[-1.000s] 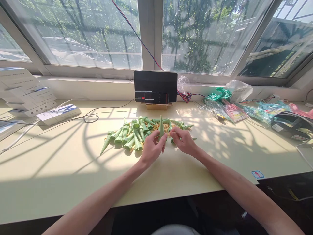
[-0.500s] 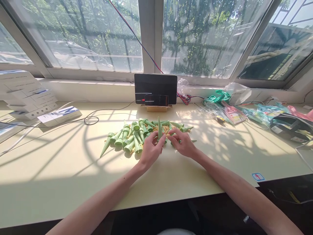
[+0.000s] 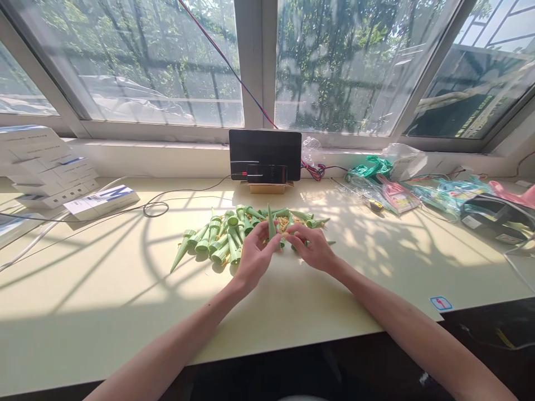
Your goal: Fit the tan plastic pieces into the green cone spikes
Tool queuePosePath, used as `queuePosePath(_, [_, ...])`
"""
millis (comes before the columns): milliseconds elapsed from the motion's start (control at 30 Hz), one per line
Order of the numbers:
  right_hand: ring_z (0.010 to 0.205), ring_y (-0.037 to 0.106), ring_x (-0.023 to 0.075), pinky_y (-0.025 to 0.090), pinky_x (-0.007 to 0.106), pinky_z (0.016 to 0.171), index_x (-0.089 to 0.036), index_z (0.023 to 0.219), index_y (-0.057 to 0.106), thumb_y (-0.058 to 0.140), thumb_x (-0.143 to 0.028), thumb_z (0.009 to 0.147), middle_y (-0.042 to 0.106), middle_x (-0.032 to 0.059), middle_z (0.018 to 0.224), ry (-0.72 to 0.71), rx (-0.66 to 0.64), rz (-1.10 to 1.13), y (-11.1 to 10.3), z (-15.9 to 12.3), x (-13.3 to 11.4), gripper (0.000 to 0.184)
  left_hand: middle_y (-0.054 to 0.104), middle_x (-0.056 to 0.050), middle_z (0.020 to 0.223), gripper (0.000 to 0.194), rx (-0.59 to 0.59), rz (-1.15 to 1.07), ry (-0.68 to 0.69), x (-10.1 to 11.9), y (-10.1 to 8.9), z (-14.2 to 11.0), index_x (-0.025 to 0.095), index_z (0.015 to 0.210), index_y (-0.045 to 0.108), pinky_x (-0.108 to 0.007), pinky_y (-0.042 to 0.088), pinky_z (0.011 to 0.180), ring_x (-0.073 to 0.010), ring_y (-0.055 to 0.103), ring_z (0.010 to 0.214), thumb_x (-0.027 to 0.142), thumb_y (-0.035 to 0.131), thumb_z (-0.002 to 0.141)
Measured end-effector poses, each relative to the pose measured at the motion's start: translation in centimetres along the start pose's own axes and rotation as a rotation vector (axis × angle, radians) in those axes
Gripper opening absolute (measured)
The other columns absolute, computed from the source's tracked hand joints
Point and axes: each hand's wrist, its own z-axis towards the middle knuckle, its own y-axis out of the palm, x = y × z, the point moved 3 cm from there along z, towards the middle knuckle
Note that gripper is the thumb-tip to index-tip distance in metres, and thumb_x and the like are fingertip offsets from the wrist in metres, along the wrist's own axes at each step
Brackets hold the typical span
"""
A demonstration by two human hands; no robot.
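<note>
My left hand (image 3: 254, 253) is closed round the lower part of a green plastic spike (image 3: 271, 224), whose narrow tip points up. At the spike's base, the fingers of my right hand (image 3: 313, 248) are pinched together. What they hold, if anything, is too small and too hidden to make out. To the left and behind my hands lie several more green spikes (image 3: 203, 240), with round collars at their wide ends. Small yellowish pieces (image 3: 284, 224) are heaped just beyond my fingertips, partly covered by them.
A black tablet (image 3: 265, 146) stands at the back with a phone (image 3: 266, 174) before it on a cardboard stand (image 3: 267, 189). White boxes (image 3: 102, 201) and a cable (image 3: 155, 209) lie left. Plastic bags (image 3: 397, 195) and a black case (image 3: 493, 223) are right.
My hands and the upright spike stay almost in place, with the fingers shifting slightly at its base. The whole view has tilted up a little.
</note>
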Motion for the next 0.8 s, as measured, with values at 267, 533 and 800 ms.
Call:
queuePosePath(267, [0.051, 0.026, 0.0121, 0.027, 0.026, 0.050, -0.023, 0.092, 0.061, 0.050, -0.046, 0.100, 0.033, -0.0065, 0.054, 0.010, 0.001, 0.018, 0.13, -0.09, 0.39, 0.028, 0.070, -0.008, 0.102, 0.034, 0.022, 0.070, 0.073, 0.04, -0.09, 0.06, 0.020, 0.110, 0.065, -0.031, 0.058, 0.077, -0.0231, 0.068, 0.100, 0.038, 0.074, 0.082])
queuePosePath(533, [0.050, 0.027, 0.0117, 0.027, 0.026, 0.050, -0.022, 0.088, 0.060, 0.051, -0.048, 0.098, 0.033, -0.0064, 0.054, 0.046, -0.006, 0.057, 0.12, -0.03, 0.09, 0.030, 0.067, -0.005, 0.099, 0.026, -0.004, 0.095, 0.156, -0.01, 0.08, 0.10, 0.021, 0.107, 0.064, -0.030, 0.057, 0.080, -0.0194, 0.066, 0.096, 0.034, 0.070, 0.085])
queuePosePath(800, [0.047, 0.029, 0.0098, 0.026, 0.025, 0.046, -0.020, 0.086, 0.059, 0.057, -0.052, 0.095, 0.034, -0.0069, 0.053, 0.167, -0.015, 0.214, 0.30, -0.04, 0.02, 0.033, 0.067, -0.005, 0.102, 0.025, -0.016, 0.144, 0.192, -0.33, 0.02, 0.03, 0.023, 0.109, 0.065, -0.032, 0.055, 0.087, -0.0194, 0.065, 0.099, 0.034, 0.068, 0.088])
